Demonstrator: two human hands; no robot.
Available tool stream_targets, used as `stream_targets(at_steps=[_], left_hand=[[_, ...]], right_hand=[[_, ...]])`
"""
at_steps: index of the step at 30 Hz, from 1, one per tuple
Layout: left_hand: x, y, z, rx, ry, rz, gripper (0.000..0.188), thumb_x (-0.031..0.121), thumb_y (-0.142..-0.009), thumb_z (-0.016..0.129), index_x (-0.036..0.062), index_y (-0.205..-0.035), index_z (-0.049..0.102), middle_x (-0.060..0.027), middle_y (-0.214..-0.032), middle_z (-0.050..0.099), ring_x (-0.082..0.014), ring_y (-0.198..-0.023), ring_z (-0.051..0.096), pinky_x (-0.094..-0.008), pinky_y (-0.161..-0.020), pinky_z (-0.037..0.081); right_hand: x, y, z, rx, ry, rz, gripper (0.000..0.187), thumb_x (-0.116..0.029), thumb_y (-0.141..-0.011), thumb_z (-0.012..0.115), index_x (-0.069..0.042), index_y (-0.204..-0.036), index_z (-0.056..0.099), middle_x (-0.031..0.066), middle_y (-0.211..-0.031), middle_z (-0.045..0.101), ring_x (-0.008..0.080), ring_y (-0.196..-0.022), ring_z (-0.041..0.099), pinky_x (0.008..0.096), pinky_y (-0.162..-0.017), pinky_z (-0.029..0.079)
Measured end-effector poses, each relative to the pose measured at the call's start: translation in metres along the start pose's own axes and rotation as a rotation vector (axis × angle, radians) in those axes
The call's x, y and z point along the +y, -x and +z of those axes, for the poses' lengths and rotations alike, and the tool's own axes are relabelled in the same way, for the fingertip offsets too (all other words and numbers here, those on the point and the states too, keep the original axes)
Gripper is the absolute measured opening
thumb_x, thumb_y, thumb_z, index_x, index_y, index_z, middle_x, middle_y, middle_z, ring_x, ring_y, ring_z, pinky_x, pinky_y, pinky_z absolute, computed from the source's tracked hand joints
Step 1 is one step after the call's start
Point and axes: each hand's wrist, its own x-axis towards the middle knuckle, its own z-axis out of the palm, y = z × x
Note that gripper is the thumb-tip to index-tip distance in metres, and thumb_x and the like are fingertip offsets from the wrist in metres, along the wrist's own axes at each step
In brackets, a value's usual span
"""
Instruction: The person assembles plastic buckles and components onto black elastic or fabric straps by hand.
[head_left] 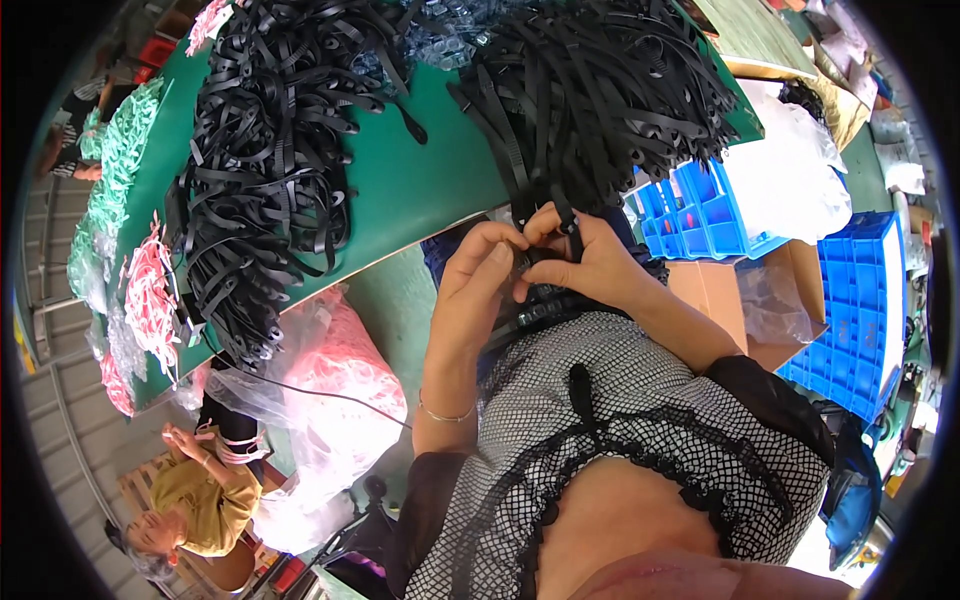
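Just past the near edge of the green table (425, 180), both my hands are closed on a black strap (568, 222). It runs through the curled fingers of my right hand (590, 262). My left hand (482, 262) pinches a dark end between thumb and forefinger; the fingers hide what that end is. Beyond my hands lies a big heap of black straps (600, 100), some with ridged ends. Below them, small clear plastic pieces (560, 300) rest in my lap.
A second pile of black straps (270, 170) covers the table's left. Clear plastic pieces (445, 40) sit at the back. Blue crates (850, 310) and a cardboard box (710, 290) stand right. Pink-filled bags (340, 370) lie left, near a seated person (215, 505).
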Motion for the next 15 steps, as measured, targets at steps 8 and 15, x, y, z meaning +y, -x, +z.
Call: stream_targets(at_steps=[8,15], left_hand=[[-0.007,0.002,-0.001,-0.072,0.261,-0.024,0.013,0.015,-0.086,0.051,0.0027,-0.083,0.048,-0.0078,-0.076,0.056,-0.0146,-0.064,0.053,-0.0243,-0.062,0.042],[-0.012,0.002,0.001,0.031,0.140,-0.035,0.008,0.008,-0.084,0.054,0.0037,-0.084,0.047,-0.0053,-0.080,0.055,-0.0129,-0.067,0.052,-0.0241,-0.063,0.043]], right_hand=[[0.000,0.002,0.001,-0.078,-0.311,0.028,0.019,-0.005,-0.076,0.064,0.003,-0.090,0.054,0.0062,-0.091,0.047,0.0113,-0.080,0.053,0.0234,-0.070,0.046],[-0.001,-0.003,-0.002,-0.068,-0.056,-0.087,0.019,-0.004,-0.076,0.064,0.001,-0.092,0.057,0.0058,-0.091,0.047,0.0118,-0.078,0.053,0.0215,-0.068,0.045]])
